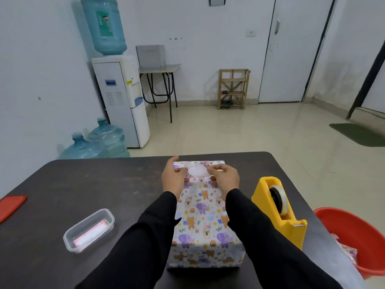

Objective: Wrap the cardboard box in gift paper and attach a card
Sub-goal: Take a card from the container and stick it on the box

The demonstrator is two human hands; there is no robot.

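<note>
Though already wrapped on every side in view, expect the box (205, 215) to handle as stiff and fairly light, with a smooth, rather slippery skin apt to crease or tear at the corners; take hold with flat palms on the two long sides, not by the folded ends. Find it lying lengthwise near the middle of the table (83, 184), between two black sleeves (145, 236), one short end towards the camera. Treat the card (196, 171) as thin, light and easily bent: held over the far end of the box top, pinched at its left end by the left hand (173, 178), one finger lifted clear, and at its right end by the right hand (225, 178), thumb and forefinger closed on the edge. Cannot tell whether taped down yet. Judge the wrapping done and the card step in hand. Note a dark, matt, scuffed surface, with a yellow tape dispenser (279, 211) just right of the box, a clear tub (89, 230) of more cards to the left, a red lid (11, 205) at the left edge and a red basin (358, 236) off the right edge. Beyond, see a pale tiled floor (250, 132), white walls, a water cooler (123, 97) with spare bottles (100, 142) beside it, a wooden rack (233, 88) and a closed door (291, 49).
</note>
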